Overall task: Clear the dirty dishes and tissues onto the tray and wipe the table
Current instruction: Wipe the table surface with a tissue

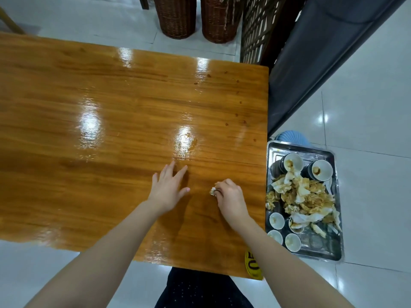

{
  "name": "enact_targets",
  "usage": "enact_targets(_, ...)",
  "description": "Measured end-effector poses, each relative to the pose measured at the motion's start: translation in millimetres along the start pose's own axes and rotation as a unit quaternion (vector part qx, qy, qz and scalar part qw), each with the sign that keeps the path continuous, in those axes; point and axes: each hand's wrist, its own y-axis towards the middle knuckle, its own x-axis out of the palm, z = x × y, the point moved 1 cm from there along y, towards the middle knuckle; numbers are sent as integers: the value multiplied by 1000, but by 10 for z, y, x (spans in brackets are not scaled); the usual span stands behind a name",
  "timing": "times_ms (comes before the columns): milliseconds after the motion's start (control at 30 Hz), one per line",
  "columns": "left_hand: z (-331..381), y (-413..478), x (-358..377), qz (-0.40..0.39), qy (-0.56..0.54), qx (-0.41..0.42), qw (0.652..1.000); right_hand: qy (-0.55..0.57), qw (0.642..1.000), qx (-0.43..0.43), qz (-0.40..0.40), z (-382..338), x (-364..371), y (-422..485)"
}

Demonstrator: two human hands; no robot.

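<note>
While the left hand (169, 187) lay spread flat on the table (89, 107), the right hand (229, 196) pinched a small tissue wad (213, 191) near the table's right edge, making it the nearer hand to the tray (320, 243) just beyond that edge.

Quantities in view: wooden table (111, 107), 1; steel tray (318, 242), 1; large bowls (291, 162), 2; small cups (277, 220), 4 (one partly under tissues); tissue wad (213, 191) in hand, 1; tray tissues (300, 196), too tangled to count; wicker baskets (175, 16), 2; hands (168, 187), 2; yellow sticker (252, 265), 1.
</note>
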Motion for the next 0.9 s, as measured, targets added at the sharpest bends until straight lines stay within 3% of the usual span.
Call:
enact_targets(467, 130, 798, -356, -5, 17, 22, 1000, 44, 971, 194, 133, 680, -746, 1028)
enact_targets(900, 132, 1416, -687, 14, 59, 59, 996, 47, 972, 180, 144, 658, -839, 1727)
